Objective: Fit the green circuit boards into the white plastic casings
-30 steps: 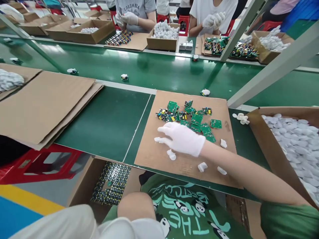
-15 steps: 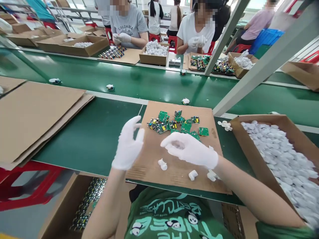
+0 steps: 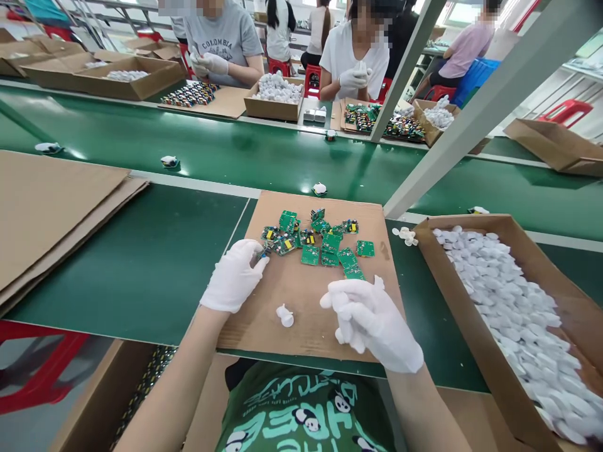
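I judge this the pick-up step: my left hand (image 3: pixel 235 276) pinches 1 board (image 3: pixel 264 253) over the cardboard's (image 3: pixel 252 333) left edge. My right hand's (image 3: pixel 377 323) fingers curl above its right side, any hold unclear. Next calls for bringing the board across.

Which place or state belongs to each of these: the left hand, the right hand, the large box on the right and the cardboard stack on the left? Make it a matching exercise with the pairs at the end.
Things
1. left hand
2. right hand
3. large box
4. cardboard stack

Places and states
A. lying flat on the bench
B. holding many white discs
C. fingertips at the left side of the circuit boards
D. over the near right part of the cardboard sheet, fingers curled

Pairs: 1-C, 2-D, 3-B, 4-A
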Motion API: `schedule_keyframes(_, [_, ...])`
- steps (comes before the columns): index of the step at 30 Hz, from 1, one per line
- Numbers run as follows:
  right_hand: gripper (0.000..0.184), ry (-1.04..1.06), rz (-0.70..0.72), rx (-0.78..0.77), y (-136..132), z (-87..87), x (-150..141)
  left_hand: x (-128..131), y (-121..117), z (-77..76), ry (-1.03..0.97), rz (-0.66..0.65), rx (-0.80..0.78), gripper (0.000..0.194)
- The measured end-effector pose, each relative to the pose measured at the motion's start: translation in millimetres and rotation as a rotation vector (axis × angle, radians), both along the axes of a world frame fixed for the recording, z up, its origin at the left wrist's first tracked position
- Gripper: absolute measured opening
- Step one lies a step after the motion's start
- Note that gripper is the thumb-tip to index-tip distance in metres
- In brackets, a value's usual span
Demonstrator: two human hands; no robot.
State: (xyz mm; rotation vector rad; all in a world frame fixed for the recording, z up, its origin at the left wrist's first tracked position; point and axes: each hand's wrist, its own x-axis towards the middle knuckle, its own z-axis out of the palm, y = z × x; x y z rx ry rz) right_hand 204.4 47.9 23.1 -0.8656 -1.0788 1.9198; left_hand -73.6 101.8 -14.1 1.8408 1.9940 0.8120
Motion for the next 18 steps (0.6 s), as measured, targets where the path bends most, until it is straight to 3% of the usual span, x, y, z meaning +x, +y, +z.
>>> schedule_keyframes(4, [0.026,0.057,-0.067,-0.044,-4,-7.6,3,3,-11,3.8,-0.152,0.117,-0.024,0.018])
schedule_keyframes(8, [0.039,0.042,-0.040,0.015,-3,-7.2,4,18,-38,19.4,-0.430,0.164,0.014,0.023])
schedule_keyframes(9, [0.040,0.042,-0.031,0.019,-3,-6.8,4,24,-45,23.7,-0.543,0.137,-0.004,0.025])
schedule_keyframes(11, [0.033,0.031,-0.040,-0.005,-4,-7.2,5,39,-59,30.4,-1.073,0.090,-0.121,0.028])
schedule_keyframes(13, [0.020,0.002,-0.091,-0.021,-6,-9.2,7,54,-68,33.4,-1.387,-0.005,-0.247,0.029])
schedule_keyframes(18, [0.017,-0.040,-0.243,-0.039,-8,-15.2,12,78,-68,32.4,-1.683,-0.138,-0.501,0.030])
